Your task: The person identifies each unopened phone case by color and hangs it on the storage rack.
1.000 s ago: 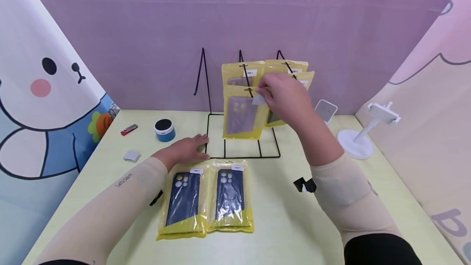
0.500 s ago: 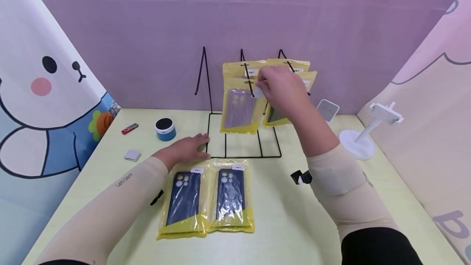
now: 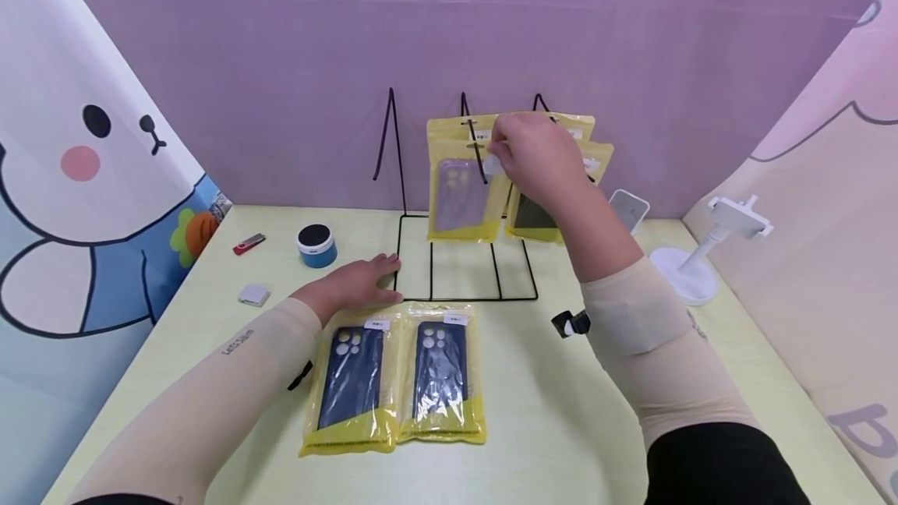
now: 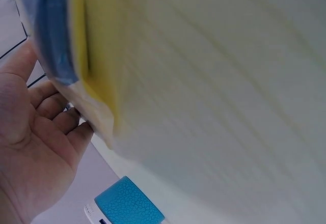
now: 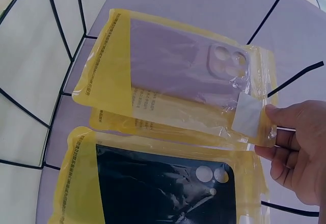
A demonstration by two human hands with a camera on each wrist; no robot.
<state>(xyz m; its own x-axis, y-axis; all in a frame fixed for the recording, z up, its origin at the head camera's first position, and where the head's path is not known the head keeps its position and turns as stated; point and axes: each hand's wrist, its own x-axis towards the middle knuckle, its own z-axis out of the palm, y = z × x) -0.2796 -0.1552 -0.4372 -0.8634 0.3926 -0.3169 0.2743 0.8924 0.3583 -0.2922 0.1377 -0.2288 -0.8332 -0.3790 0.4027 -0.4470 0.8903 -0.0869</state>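
Observation:
My right hand (image 3: 536,154) pinches the top corner of a yellow-edged clear pouch (image 5: 173,63) with a purple phone case inside. In the right wrist view, thumb and fingertips grip beside its white label. The pouch hangs on the middle hook of a black wire rack (image 3: 477,300), in front of another yellow pouch. Beside it, pouches with a dark phone case (image 5: 163,183) hang from the right hook, partly behind my hand in the head view. My left hand (image 3: 351,283) rests at the front left corner of the rack's base, fingers extended.
Two pouches with dark blue phone cases (image 3: 351,380) lie side by side before the rack. To the left are a small blue speaker (image 3: 317,248), a red USB stick (image 3: 249,244) and a small white block (image 3: 253,294). A white phone stand (image 3: 684,271) is at right.
The purple-case pouch has moved up and back along the middle hook with my right hand, toward the pouch behind. My left hand stays on the rack's corner.

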